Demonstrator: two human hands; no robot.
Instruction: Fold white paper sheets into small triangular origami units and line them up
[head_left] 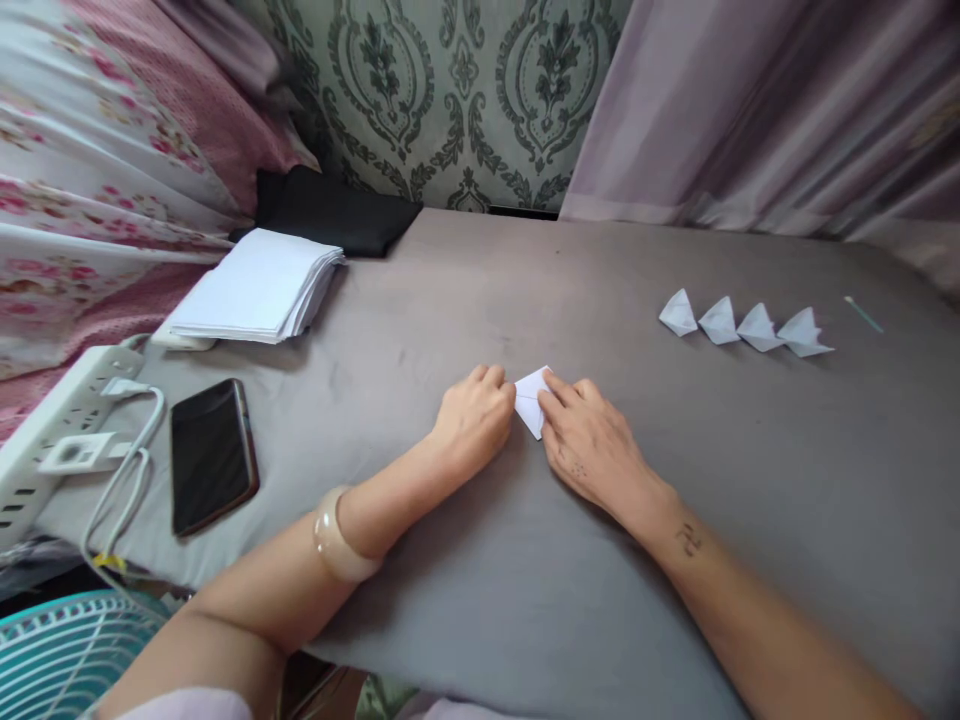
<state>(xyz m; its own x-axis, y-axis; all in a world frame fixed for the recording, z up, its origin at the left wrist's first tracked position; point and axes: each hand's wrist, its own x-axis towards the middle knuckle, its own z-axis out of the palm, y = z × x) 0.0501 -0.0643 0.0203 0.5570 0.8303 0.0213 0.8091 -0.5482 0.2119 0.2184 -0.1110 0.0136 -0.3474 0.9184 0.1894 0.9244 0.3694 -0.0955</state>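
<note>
A small piece of folded white paper [532,397] lies on the grey cloth, with a crease across its middle. My left hand [478,418] is curled closed at the paper's left corner, its fingertips mostly hidden behind the knuckles. On the right side, my right hand [589,435] presses the paper with its fingers, covering that edge. Further right stands a row of several folded white paper shapes [720,321] with pointed tops.
At the left are a stack of white paper [259,283], a black folder-like item [337,212], a dark phone [213,455] and a white power strip [67,420] with cables. A thin swab-like stick [864,315] lies far right. A turquoise fan [75,655] stands below the table's left edge.
</note>
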